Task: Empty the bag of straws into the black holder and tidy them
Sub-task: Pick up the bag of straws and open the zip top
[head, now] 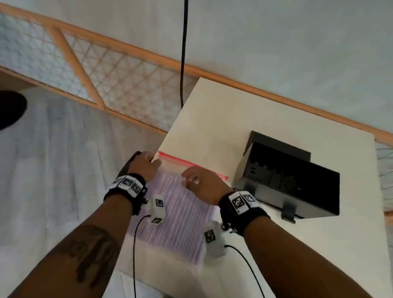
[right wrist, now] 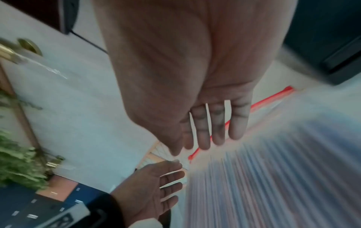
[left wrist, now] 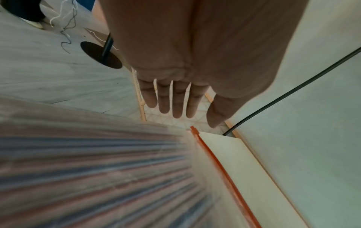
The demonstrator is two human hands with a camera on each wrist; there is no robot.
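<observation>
A clear zip bag of pale purple straws [head: 177,215] lies flat on the white table [head: 226,118], its red zip strip [head: 190,164] at the far end. My left hand [head: 145,163] hovers open over the bag's far left corner, fingers straight [left wrist: 170,98]. My right hand [head: 196,180] is open just above the bag near the zip, fingers extended [right wrist: 215,126]. Neither hand grips anything. The black holder [head: 289,177] stands to the right of the bag, its opening facing up. The straws [left wrist: 87,177] look blurred in both wrist views.
The table's left edge runs beside my left hand, with grey floor [head: 44,164] below. A wooden lattice rail [head: 104,77] and white wall lie beyond. A black cable [head: 183,47] hangs behind the table. A dark shoe [head: 5,111] is at far left.
</observation>
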